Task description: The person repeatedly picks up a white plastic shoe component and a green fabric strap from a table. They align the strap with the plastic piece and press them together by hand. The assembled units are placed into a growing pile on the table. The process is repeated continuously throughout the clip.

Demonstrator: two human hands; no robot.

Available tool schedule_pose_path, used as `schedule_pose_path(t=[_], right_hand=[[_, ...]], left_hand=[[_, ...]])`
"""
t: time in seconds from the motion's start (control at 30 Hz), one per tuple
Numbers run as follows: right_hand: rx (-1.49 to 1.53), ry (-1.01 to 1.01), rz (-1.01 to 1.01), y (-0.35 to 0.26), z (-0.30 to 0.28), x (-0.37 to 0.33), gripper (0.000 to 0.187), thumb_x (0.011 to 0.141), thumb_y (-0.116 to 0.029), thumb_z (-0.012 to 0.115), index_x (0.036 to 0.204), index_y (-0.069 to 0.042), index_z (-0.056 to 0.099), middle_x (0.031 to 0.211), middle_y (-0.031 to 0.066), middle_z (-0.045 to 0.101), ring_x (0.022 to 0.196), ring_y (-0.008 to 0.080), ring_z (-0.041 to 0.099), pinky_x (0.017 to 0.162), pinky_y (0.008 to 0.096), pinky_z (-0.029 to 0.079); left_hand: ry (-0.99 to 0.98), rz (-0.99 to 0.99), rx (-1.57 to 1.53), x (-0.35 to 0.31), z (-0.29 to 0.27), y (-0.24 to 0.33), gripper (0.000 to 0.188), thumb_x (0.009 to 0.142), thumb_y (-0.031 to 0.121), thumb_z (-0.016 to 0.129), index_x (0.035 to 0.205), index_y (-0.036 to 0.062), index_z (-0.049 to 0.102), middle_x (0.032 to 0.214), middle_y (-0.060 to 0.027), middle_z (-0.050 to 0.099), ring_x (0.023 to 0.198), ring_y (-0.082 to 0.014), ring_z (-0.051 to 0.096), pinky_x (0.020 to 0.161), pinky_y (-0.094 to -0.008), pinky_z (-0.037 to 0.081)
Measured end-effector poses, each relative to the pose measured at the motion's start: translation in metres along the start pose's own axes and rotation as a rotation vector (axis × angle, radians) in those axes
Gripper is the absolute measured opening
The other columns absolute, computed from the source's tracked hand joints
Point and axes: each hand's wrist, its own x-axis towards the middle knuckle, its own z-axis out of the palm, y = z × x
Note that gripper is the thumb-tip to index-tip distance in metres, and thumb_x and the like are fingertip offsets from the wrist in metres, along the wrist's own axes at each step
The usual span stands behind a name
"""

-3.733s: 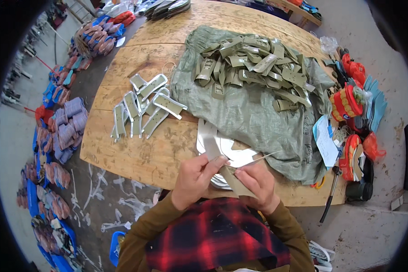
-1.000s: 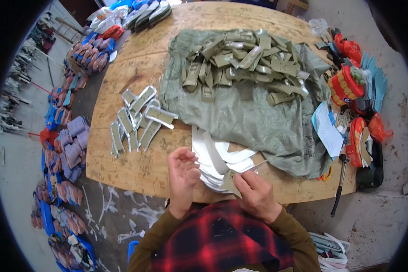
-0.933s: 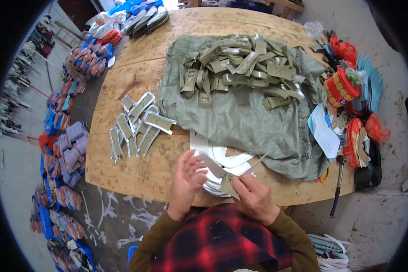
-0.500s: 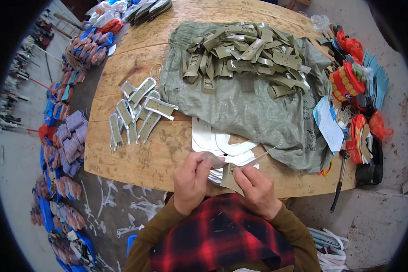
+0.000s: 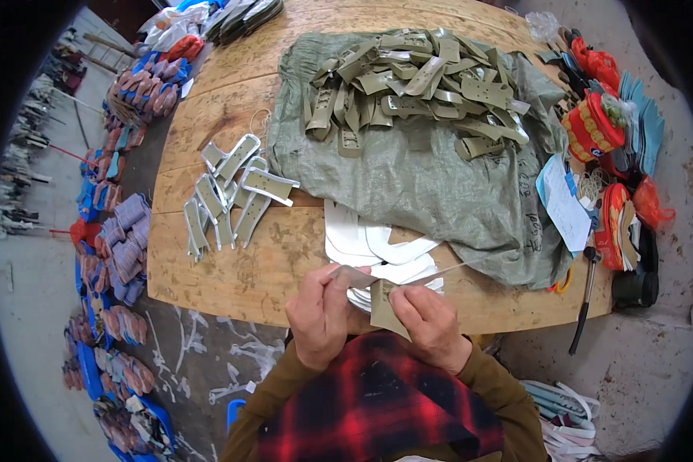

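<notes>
My left hand [image 5: 320, 317] pinches one end of a thin greyish-olive strip [image 5: 354, 279] between thumb and fingers. My right hand [image 5: 433, 322] is closed on a flat olive shoe-upper piece [image 5: 388, 309], whose square end hangs down between my hands. A narrow pointed tail of thin material reaches out to the right above my right hand; whether it belongs to the same piece is unclear. Under and beyond my hands lies a stack of white curved pieces [image 5: 399, 251] at the table's near edge.
A heap of olive strap pieces [image 5: 420, 85] rests on a grey-green woven sack [image 5: 346, 173]. White-edged olive pieces [image 5: 231, 189] lie at left on the wooden table [image 5: 200, 285]. At right are a paper sheet [image 5: 566, 208], red bags [image 5: 597, 127] and a hammer [image 5: 584, 308]. Shoe parts [image 5: 127, 223] are stacked left.
My right hand has shifted slightly left, and the olive piece between my hands hangs straighter. Both hands keep their grip. The whole view has turned a little.
</notes>
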Motion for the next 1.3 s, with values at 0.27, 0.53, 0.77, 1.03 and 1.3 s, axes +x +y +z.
schedule_pose_path(t=[0.27,0.53,0.77,1.03,1.3], right_hand=[[0.037,-0.054,-0.020,0.001,0.001,-0.006,0.032,0.070,0.000,0.061,0.102,0.001,0.059,0.085,0.0090,0.055,0.067,0.0209,0.058,0.059,0.0324,0.049],[0.060,0.003,-0.050,0.008,0.008,-0.016,0.033,0.071,-0.001,0.064,0.104,0.002,0.059,0.086,0.0106,0.056,0.064,0.0218,0.058,0.056,0.0321,0.049],[0.116,-0.028,-0.112,0.008,0.002,-0.015,0.035,0.074,-0.002,0.069,0.108,0.004,0.062,0.097,0.0173,0.064,0.072,0.0275,0.065,0.057,0.0341,0.052],[0.120,0.036,-0.180,0.010,0.005,-0.015,0.036,0.072,-0.003,0.069,0.105,0.006,0.061,0.091,0.0153,0.062,0.069,0.0271,0.063,0.056,0.0340,0.051],[0.409,0.132,0.237,0.009,-0.007,-0.020,0.032,0.075,0.005,0.070,0.104,-0.001,0.060,0.084,0.0119,0.062,0.071,0.0243,0.060,0.061,0.0327,0.048]], left_hand=[[0.001,-0.356,-0.386,0.017,-0.001,-0.026,0.014,0.103,0.013,0.044,0.103,-0.0003,0.048,0.092,-0.0136,0.065,0.086,-0.0218,0.069,0.078,-0.0321,0.057],[-0.292,-0.589,-0.725,-0.026,0.009,-0.043,0.030,0.102,0.014,0.048,0.126,-0.0044,0.050,0.120,-0.0130,0.063,0.102,-0.0159,0.063,0.092,-0.0283,0.050],[-0.237,-0.673,-0.685,-0.024,0.010,-0.040,0.025,0.101,0.014,0.046,0.109,-0.0067,0.058,0.109,-0.0180,0.067,0.092,-0.0181,0.067,0.082,-0.0301,0.056],[0.032,-0.702,-0.798,-0.008,0.003,-0.034,0.026,0.101,0.021,0.048,0.109,-0.0035,0.051,0.099,-0.0183,0.068,0.085,-0.0197,0.068,0.078,-0.0331,0.056],[0.014,-0.369,-0.387,0.003,-0.003,-0.036,0.026,0.105,0.020,0.041,0.112,-0.0035,0.051,0.108,-0.0194,0.066,0.098,-0.0199,0.066,0.080,-0.0304,0.057]])
